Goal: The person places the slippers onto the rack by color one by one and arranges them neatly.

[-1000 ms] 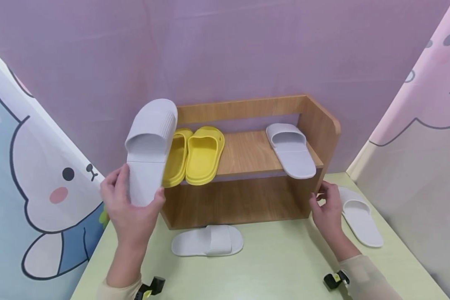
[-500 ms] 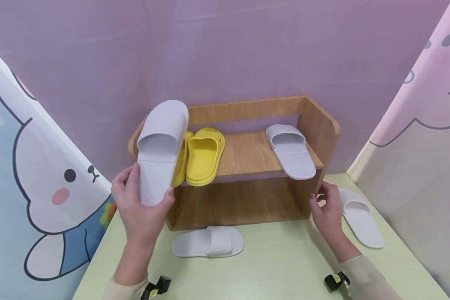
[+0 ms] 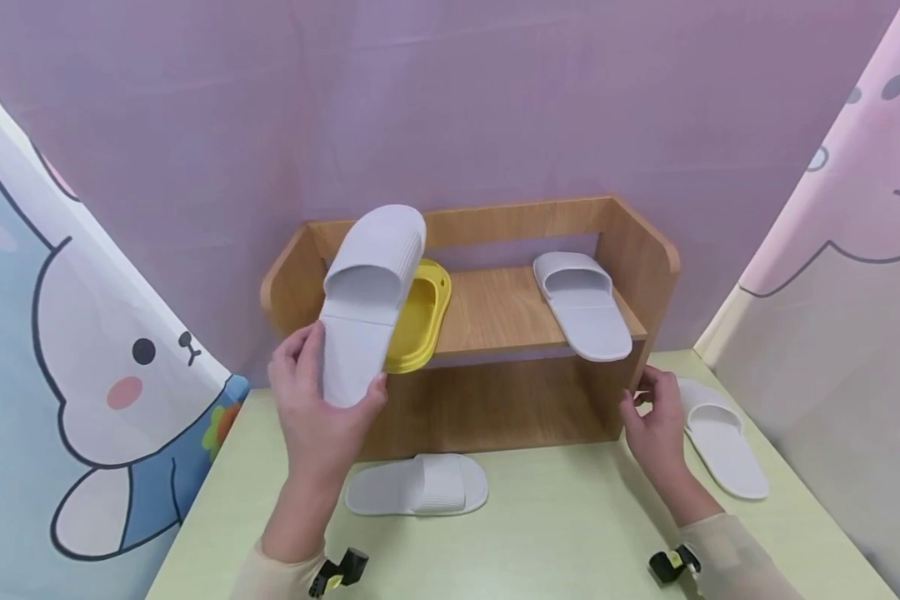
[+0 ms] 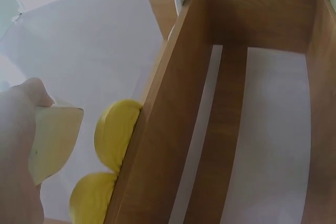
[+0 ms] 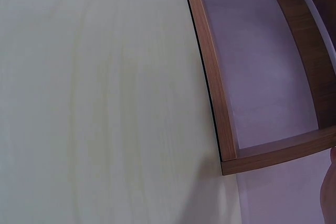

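My left hand [image 3: 322,425] grips a pale grey slide slipper [image 3: 367,308] by its heel end, raised in front of the upper shelf's left part. A yellow clog [image 3: 412,333] on that shelf is partly covered by the slipper; the left wrist view shows two yellow clogs [image 4: 116,132] overhanging the shelf edge. With curled fingers my right hand [image 3: 658,421] holds the front edge of the wooden shoe rack [image 3: 636,367] at its right side panel. Another grey slide slipper [image 3: 581,304] lies on the shelf's right end, toe inward.
One grey slipper [image 3: 417,485] lies sideways on the pale green table [image 3: 540,533] before the rack. A further slipper [image 3: 723,442] rests right of the rack, beyond my right hand. A purple cloth backdrop [image 3: 450,100] hangs behind, with printed cloth [image 3: 105,350] on both sides.
My left hand has moved to the right with the slipper, uncovering the rack's left side panel and covering one yellow clog and part of the other. My right hand has stayed put.
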`<state>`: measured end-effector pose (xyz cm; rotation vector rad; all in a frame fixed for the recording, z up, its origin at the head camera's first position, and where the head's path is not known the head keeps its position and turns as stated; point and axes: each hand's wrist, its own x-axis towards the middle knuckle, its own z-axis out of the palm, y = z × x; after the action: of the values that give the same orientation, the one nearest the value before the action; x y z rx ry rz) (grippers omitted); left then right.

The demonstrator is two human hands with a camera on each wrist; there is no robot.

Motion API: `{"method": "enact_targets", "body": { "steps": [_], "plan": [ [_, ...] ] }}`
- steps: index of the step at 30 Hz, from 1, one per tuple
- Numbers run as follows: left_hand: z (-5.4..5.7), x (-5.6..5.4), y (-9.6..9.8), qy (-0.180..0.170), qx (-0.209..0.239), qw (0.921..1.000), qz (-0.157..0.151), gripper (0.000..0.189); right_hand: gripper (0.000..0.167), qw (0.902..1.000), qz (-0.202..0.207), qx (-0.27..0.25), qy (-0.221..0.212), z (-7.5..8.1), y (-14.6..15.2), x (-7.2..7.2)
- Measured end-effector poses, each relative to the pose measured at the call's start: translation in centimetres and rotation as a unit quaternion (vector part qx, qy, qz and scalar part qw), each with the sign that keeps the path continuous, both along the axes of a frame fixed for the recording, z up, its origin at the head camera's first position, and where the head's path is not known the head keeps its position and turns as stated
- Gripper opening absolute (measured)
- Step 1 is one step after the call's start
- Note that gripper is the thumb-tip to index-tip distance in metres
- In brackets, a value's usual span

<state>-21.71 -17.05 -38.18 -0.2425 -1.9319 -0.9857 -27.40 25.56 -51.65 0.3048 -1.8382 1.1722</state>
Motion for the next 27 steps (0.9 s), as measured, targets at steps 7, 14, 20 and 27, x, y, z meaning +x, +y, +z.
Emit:
{"method": "enact_targets", "body": {
  "steps": [7, 14, 20, 27],
  "plan": [
    [0.4, -0.2, 1.8, -0.005, -0.022, 0.9997, -0.012, 0.091, 0.044, 1.0000, -0.001, -0.002, -0.002, 0.0, 0.0, 0.0],
    [0.8, -0.6, 4.0, -0.014, -0.052, 0.9979, -0.036, 0.087, 0.046, 1.0000, -0.002, -0.004, 0.001, -0.1, -0.1, 0.2],
    [1.3, -0.6, 5.9, -0.045, -0.064, 0.9956, -0.052, 0.088, 0.047, 1.0000, -0.004, -0.002, 0.007, 0.1, -0.2, 0.3],
    [1.9, -0.7, 8.2, -0.074, -0.062, 0.9943, -0.044, 0.085, 0.047, 0.9999, -0.003, 0.004, 0.016, 0.2, -0.2, 0.4]
  ]
}}
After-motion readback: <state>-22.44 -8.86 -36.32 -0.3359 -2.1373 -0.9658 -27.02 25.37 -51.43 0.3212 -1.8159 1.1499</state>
